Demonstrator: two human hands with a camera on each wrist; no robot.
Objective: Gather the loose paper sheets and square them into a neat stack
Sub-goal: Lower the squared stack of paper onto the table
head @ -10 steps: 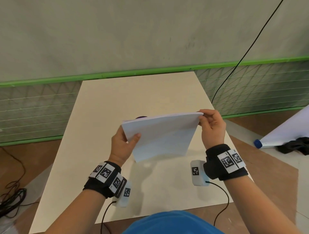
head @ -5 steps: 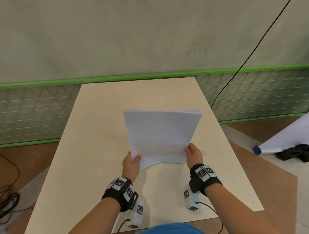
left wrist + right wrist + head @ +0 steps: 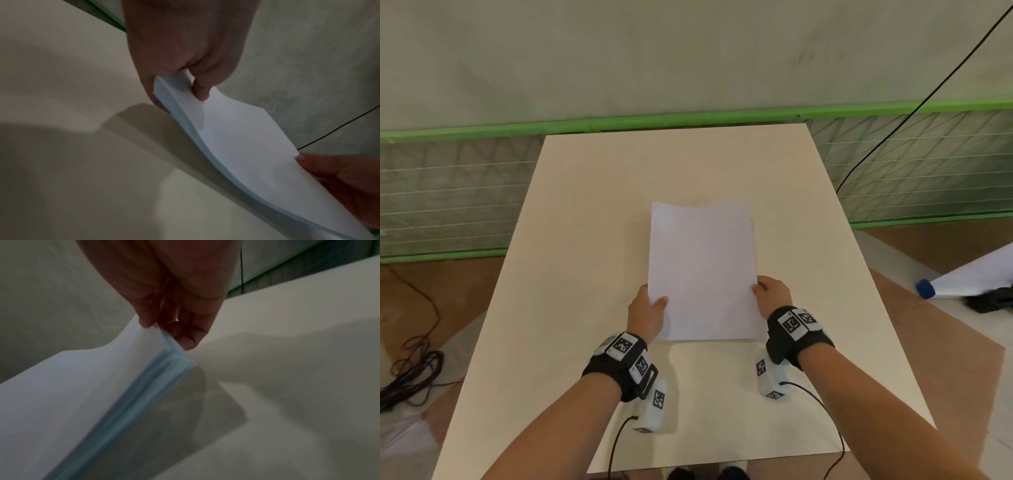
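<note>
A white paper stack (image 3: 702, 270) is held nearly flat, just above the beige table (image 3: 585, 212), long side running away from me. My left hand (image 3: 649, 306) pinches its near left edge, thumb on top and fingers underneath. My right hand (image 3: 770, 291) pinches the near right edge the same way. In the left wrist view the paper stack (image 3: 236, 138) sags between the left hand (image 3: 185, 91) and the right hand's thumb (image 3: 308, 160). In the right wrist view the stack's edges (image 3: 156, 386) look aligned under the right hand (image 3: 164, 331), and a shadow lies on the table below.
The table reaches back to a green-trimmed mesh barrier (image 3: 914, 164) and a grey wall. A black cable (image 3: 914, 106) hangs at the right. A white roll with a blue cap (image 3: 962, 277) lies on the floor at right, and coiled cables (image 3: 410, 373) at left.
The stack has gone from upright, held by its top corners, to lying almost flat and low over the table. Both hands moved down to its near side edges.
</note>
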